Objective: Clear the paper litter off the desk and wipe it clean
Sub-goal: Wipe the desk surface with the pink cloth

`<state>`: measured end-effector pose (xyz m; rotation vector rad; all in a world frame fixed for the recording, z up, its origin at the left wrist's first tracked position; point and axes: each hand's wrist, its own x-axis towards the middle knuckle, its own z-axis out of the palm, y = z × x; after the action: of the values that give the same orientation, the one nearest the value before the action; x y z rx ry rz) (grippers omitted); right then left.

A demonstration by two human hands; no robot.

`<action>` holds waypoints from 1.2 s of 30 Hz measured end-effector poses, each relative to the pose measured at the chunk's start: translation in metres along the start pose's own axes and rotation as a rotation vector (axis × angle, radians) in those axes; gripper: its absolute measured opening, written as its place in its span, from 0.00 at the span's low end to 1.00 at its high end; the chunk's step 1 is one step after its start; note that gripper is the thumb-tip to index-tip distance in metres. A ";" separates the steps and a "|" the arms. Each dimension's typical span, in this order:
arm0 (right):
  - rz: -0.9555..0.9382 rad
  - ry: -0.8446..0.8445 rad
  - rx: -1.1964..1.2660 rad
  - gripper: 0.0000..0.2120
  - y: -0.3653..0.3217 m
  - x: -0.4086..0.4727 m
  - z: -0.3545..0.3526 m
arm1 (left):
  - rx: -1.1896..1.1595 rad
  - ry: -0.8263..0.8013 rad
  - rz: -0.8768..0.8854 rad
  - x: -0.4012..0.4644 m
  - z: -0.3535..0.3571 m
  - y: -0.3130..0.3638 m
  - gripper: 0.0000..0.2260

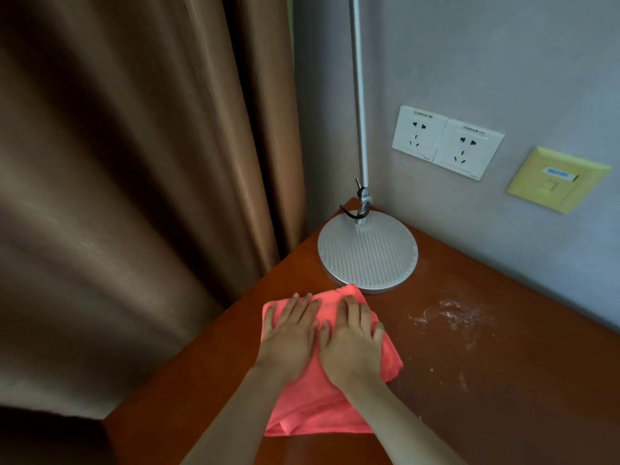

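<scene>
Two bare forearms entering from the bottom edge, elbows cut off. Left hand (pixel 291 333) and right hand (pixel 354 340) side by side, thumbs nearly touching, palms down, fingers straight and slightly spread, pressing flat on a pink cloth (pixel 315 407). Cloth lying rumpled on the reddish-brown counter (pixel 486 414), middle hidden under both hands, far corner touching the lamp base (pixel 367 251). White powdery smear (pixel 451 315) on the counter to the right of the cloth, edges hard to make out. Silver lamp pole (pixel 358 95) rising out of frame, head unseen. Brown curtain (pixel 134 162) blurred on the left. Two white wall sockets (pixel 448 142) and a yellow wall plate (pixel 557 179), labels too small to read.
</scene>
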<state>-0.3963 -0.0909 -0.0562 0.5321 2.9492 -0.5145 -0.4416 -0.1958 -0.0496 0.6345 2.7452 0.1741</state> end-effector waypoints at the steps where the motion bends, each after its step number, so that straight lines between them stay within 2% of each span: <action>1: -0.003 -0.006 0.003 0.29 -0.004 0.003 -0.001 | 0.005 -0.004 -0.013 0.001 -0.001 -0.003 0.21; 6: -0.002 -0.070 0.072 0.29 -0.034 0.020 0.002 | 0.046 0.011 -0.092 0.017 -0.007 -0.027 0.21; 11: -0.044 -0.061 0.100 0.29 -0.060 0.050 0.007 | 0.008 0.039 -0.154 0.040 -0.014 -0.056 0.21; 22: 0.056 -0.057 0.164 0.31 -0.094 0.102 0.016 | -0.060 -0.026 -0.095 0.098 -0.039 -0.089 0.20; 30: 0.077 -0.069 0.197 0.31 -0.083 0.083 0.016 | -0.064 -0.017 -0.007 0.081 -0.039 -0.075 0.20; 36: 0.107 -0.067 0.202 0.31 -0.066 0.038 0.017 | -0.032 -0.010 -0.013 0.038 -0.023 -0.053 0.20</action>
<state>-0.4547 -0.1428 -0.0575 0.6744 2.8025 -0.8066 -0.5027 -0.2277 -0.0487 0.6071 2.7303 0.2111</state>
